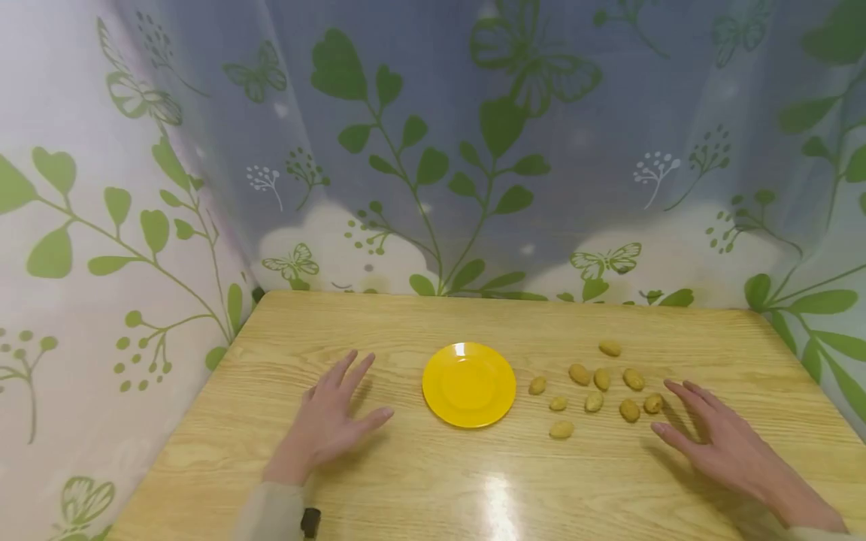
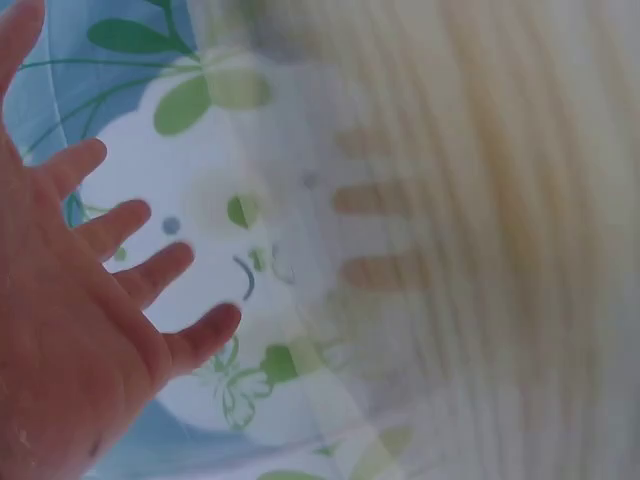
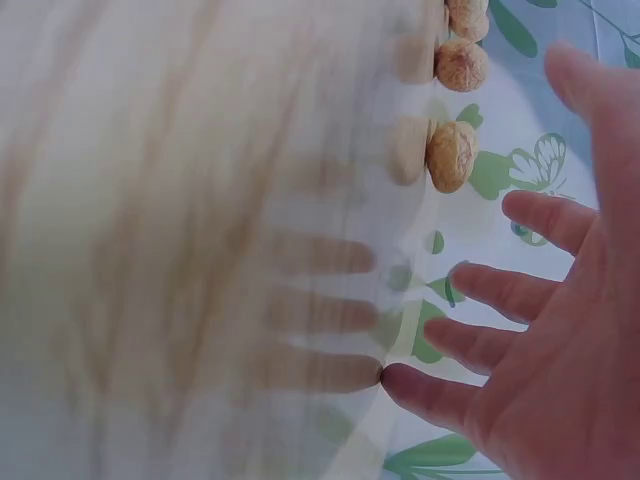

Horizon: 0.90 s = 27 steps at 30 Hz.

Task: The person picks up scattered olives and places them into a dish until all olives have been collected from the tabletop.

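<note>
A round yellow plate (image 1: 469,421) lies on the wooden table between my two hands. My left hand (image 1: 330,424) is to its left, fingers spread, apart from the plate and holding nothing. Several small oval yellow-brown pieces (image 1: 594,402), wrinkled like small potatoes or nuts, are scattered to the right of the plate. Nearest to them is my right hand (image 1: 724,447), its fingers extended and nothing in its grasp. The right wrist view shows a wrinkled brown piece (image 3: 452,157) beyond the fingers. In the left wrist view the left hand (image 2: 80,330) has its palm visible and fingers spread.
The light wooden table (image 1: 379,496) has a glossy surface with reflections. A curtain (image 1: 433,188) printed with green leaves and butterflies hangs behind it and along the sides. A dark band-like item (image 1: 310,521) shows at the left sleeve.
</note>
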Each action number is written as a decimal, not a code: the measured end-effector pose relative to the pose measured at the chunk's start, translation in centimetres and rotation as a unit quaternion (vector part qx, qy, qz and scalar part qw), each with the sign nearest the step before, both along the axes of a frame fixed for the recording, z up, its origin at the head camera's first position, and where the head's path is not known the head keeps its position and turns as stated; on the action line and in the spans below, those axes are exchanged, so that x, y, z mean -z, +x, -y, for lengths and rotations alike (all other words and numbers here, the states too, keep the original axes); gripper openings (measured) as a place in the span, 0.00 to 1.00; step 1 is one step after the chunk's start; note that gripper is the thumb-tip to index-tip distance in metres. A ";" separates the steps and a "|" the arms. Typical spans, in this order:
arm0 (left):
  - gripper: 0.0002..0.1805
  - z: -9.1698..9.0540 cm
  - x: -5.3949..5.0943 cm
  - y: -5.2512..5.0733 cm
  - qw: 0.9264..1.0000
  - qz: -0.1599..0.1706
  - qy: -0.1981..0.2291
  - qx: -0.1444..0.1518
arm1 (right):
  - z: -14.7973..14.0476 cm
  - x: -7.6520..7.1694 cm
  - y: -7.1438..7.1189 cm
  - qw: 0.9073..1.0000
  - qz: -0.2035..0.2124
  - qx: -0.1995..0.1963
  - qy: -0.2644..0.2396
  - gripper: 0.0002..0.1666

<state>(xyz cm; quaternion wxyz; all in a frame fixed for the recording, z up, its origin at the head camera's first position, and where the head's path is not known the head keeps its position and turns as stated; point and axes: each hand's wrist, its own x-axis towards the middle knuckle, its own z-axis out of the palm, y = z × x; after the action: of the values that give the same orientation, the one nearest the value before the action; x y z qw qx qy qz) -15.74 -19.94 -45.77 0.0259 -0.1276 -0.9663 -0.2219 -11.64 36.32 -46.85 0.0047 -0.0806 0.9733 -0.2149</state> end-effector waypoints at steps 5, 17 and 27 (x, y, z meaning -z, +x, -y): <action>0.47 -1.7 -0.1 -0.5 0.998 0.033 0.048 0.009 | 0.0 0.0 -0.2 0.999 -0.035 -0.008 -0.005 0.42; 0.43 -5.3 -0.5 -1.2 0.993 0.087 0.078 0.017 | -0.1 0.1 -1.1 0.995 -0.096 0.005 -0.041 0.29; 0.47 -6.4 -0.5 -2.0 0.989 0.128 0.066 0.017 | 0.3 0.3 -1.7 0.992 -0.109 0.006 -0.062 0.24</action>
<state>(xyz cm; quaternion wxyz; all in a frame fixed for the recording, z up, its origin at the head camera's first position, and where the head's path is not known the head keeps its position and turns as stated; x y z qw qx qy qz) -17.70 -13.49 -45.29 -0.0935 -0.1128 -0.9425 -0.3005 -13.38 35.99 -47.14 -0.1077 -0.0982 0.9532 -0.2649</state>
